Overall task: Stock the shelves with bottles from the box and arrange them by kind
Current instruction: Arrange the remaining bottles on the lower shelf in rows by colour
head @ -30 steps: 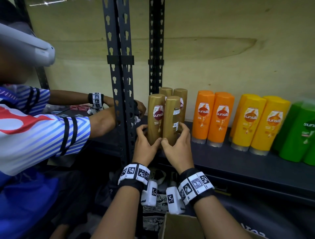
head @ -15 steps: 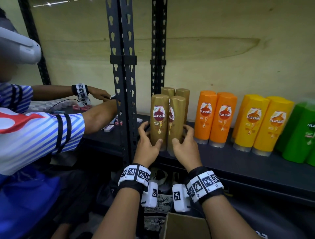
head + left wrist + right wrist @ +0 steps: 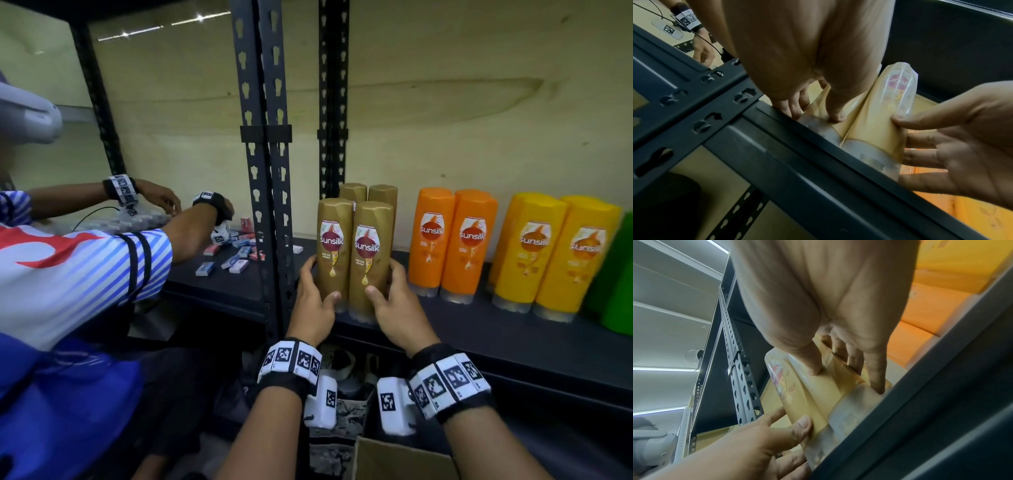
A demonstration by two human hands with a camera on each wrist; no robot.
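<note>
Head view: two hands steady a pair of gold bottles at the front of a dark shelf.
Left hand (image 3: 313, 305) wraps its fingers round the left gold bottle (image 3: 334, 253); right hand (image 3: 399, 308) grips the right gold bottle (image 3: 370, 260). Both bottles stand upright, touching, on the shelf (image 3: 479, 329). Two more gold bottles (image 3: 368, 193) stand behind; orange bottles (image 3: 452, 240), yellow bottles (image 3: 551, 253) follow rightward. Cardboard box (image 3: 397, 462) sits below.

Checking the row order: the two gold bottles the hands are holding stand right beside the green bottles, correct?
Not quite. The head view shows the gold bottles, held by the left hand and right hand, standing right beside the orange bottles; the green bottles are at the far right.
</note>
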